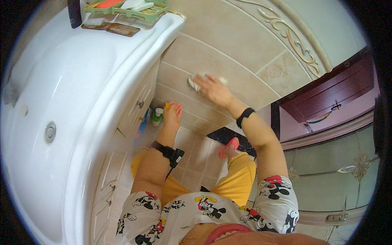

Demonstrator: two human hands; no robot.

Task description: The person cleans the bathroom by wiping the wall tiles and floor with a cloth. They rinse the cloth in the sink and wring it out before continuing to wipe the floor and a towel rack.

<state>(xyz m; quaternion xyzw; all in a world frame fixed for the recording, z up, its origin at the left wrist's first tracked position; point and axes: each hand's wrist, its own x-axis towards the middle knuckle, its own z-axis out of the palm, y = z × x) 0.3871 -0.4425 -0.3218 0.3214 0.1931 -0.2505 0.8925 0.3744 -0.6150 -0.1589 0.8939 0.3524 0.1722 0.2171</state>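
Note:
My right hand [212, 88] is spread on a white cloth [194, 84], pressed against the beige wall tiles [220, 49]; the hand is slightly blurred. Lower and to the left, my left hand [173, 114] is partly curled around a small yellow thing [167, 106], of which only an edge shows near the fingertips. Just left of that hand, a green bottle with a white cap [157, 117] stands low beside the vanity cabinet.
A white washbasin [92, 76] fills the left side, above cabinet doors [134, 105] with knobs. On its rim lie a brown brush [114, 28], a green soap tray [144, 13] and a dark bottle [74, 13]. A dark red door [330, 92] and glass panels [324, 180] are at right.

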